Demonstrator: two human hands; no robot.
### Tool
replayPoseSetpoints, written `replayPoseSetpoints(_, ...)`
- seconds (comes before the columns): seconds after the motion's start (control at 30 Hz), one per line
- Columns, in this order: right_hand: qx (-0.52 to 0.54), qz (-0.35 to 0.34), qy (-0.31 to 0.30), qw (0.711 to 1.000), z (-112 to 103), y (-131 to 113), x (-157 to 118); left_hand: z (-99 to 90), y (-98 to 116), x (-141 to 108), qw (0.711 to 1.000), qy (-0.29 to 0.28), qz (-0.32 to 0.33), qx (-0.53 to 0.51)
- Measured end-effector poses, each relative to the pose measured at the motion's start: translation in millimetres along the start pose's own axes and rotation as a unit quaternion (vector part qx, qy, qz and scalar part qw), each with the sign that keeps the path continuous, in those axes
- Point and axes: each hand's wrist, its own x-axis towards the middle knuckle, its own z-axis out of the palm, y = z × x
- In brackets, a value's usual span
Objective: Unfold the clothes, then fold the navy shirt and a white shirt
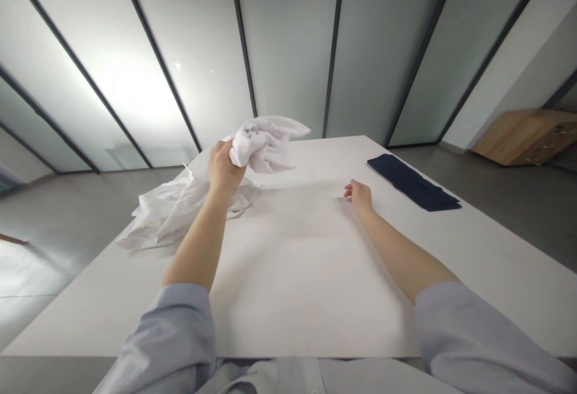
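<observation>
My left hand (224, 167) is closed round a bunched piece of white cloth (269, 146), held up above the far part of the table. Its loose end sticks out to the right; what kind of garment or fabric piece it is, I cannot make out. Behind my left forearm, a crumpled heap of white fabric (164, 211) lies on the table's left side. My right hand (360, 196) hovers low over the table, right of the middle, with loosely bent fingers slightly apart and no object visible in them. Right of it rests a flat, folded dark navy cloth (411, 182).
The white table (311, 280) stretches away from my body, its far edge near the frosted glass partition (288, 39) with dark frames. A wooden cabinet (523, 136) stands on the grey floor at the far right.
</observation>
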Motion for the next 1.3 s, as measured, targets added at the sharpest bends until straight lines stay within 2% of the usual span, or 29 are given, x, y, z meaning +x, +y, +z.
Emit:
replayPoseSetpoints(0.07,-0.009,-0.018,-0.019,1.000,3.1,-1.3,-1.9,-27.2,-16.6,16.5,0.998,0.030,-0.022,0.047)
replayPoseSetpoints(0.13,-0.012,-0.027,-0.026,0.999,4.9,-2.2,-3.0,-47.5,-36.0,25.2,0.992,0.018,-0.074,0.100)
replayPoseSetpoints(0.2,-0.013,-0.031,-0.027,0.999,5.7,-2.4,-3.3,-59.7,-56.9,25.9,0.976,-0.062,-0.149,0.148)
replayPoseSetpoints(0.27,-0.018,-0.040,-0.027,0.999,6.2,-2.0,-3.1,-64.1,-76.6,20.4,0.945,-0.162,-0.224,0.175)
replayPoseSetpoints(0.3,-0.022,-0.045,-0.029,0.998,6.4,-1.7,-3.0,-63.9,-84.6,16.3,0.933,-0.190,-0.248,0.180)
replayPoseSetpoints(0.37,-0.029,-0.054,-0.035,0.997,6.7,-0.9,-2.7,-59.8,-94.1,7.3,0.935,-0.188,-0.244,0.173)
replayPoseSetpoints(0.47,-0.036,-0.063,-0.036,0.997,6.5,0.6,-2.3,-45.7,-87.0,-4.5,0.972,-0.111,-0.154,0.138)
replayPoseSetpoints(0.53,-0.037,-0.069,-0.033,0.996,6.3,2.0,-2.3,-29.4,-68.9,-12.2,0.988,-0.073,-0.081,0.112)
replayPoseSetpoints(0.6,-0.040,-0.072,-0.032,0.996,6.7,3.7,-2.8,-5.5,-44.4,-22.7,0.994,-0.070,-0.004,0.085)
replayPoseSetpoints(0.67,-0.049,-0.075,-0.025,0.996,8.0,5.2,-2.9,25.1,-18.3,-38.2,0.989,-0.112,0.071,0.062)
replayPoseSetpoints(0.73,-0.058,-0.076,-0.003,0.995,9.4,5.5,-1.0,58.5,5.1,-58.0,0.974,-0.188,0.118,0.043)
replayPoseSetpoints(0.8,-0.071,-0.069,0.031,0.995,8.5,4.2,4.6,88.4,22.3,-78.5,0.956,-0.261,0.129,0.026)
replayPoseSetpoints(0.9,-0.147,-0.052,0.072,0.985,-5.4,1.4,20.1,116.9,32.2,-100.4,0.942,-0.318,0.109,0.009)
replayPoseSetpoints(1.0,-0.312,-0.074,0.091,0.943,-41.1,4.8,38.5,126.0,25.8,-107.3,0.937,-0.340,0.080,-0.004)
replayPoseSetpoints(1.1,-0.477,-0.090,0.128,0.865,-89.4,17.6,52.4,126.5,16.2,-106.9,0.938,-0.338,0.077,-0.021)
replayPoseSetpoints(1.13,-0.513,-0.073,0.133,0.845,-104.1,22.5,55.3,126.5,14.5,-106.6,0.938,-0.338,0.079,-0.023)
replayPoseSetpoints(1.23,-0.571,0.019,0.071,0.818,-131.8,31.6,57.8,126.8,14.9,-106.2,0.938,-0.338,0.076,-0.010)
replayPoseSetpoints(1.3,-0.592,0.024,0.028,0.805,-133.1,29.6,54.2,127.1,17.3,-106.1,0.937,-0.341,0.072,-0.001)
